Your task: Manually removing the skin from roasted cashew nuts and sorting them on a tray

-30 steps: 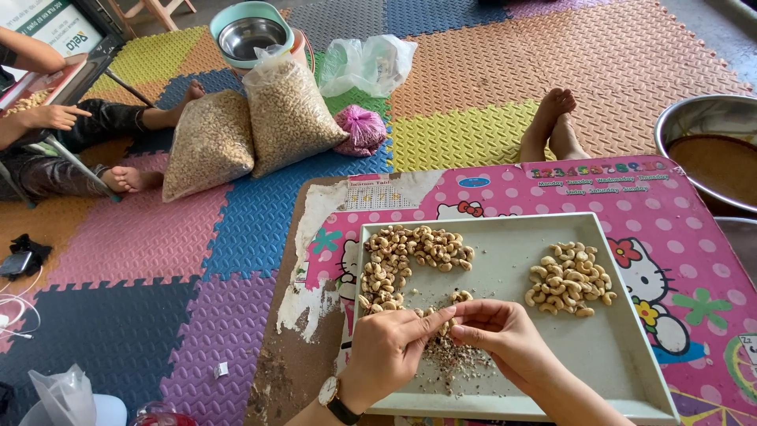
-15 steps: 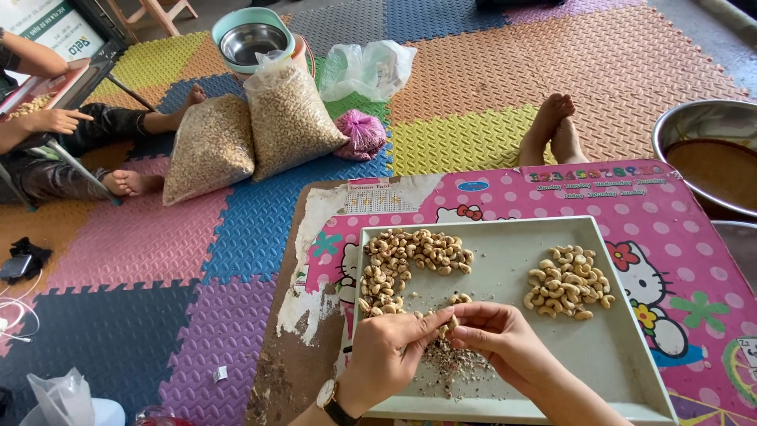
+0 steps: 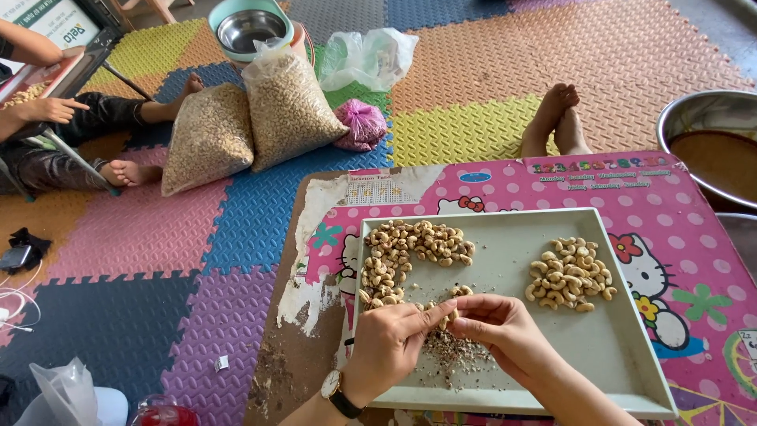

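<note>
Both hands meet over the near-left part of the pale green tray [image 3: 631, 331], which sits on a pink cartoon-print counter [image 3: 670, 229]. The left hand [image 3: 386, 347], a watch on its wrist, has its fingers pinched together on a single cashew nut [image 3: 448, 319], and the right hand [image 3: 505, 331] closes its fingertips on the same nut from the other side. Right beneath them lies a scatter of brown skin flakes [image 3: 457, 355]. To the far left of the tray curves a big heap of cashews [image 3: 402, 252]; a smaller pile of cashews [image 3: 572, 274] lies apart on the right.

Risks here: the nut is small and curved, so a hard pinch could, I'd say, snap it or shoot it out of the fingers into the flakes. A wrist brushing the near heap could mix the nuts with the debris. The tray's near edge looks close to the counter's rim, so leaning on it might tip it.

Beyond, on the foam floor mats [image 3: 236, 229], two bulging clear bags of nuts [image 3: 252, 126] lean together.
</note>
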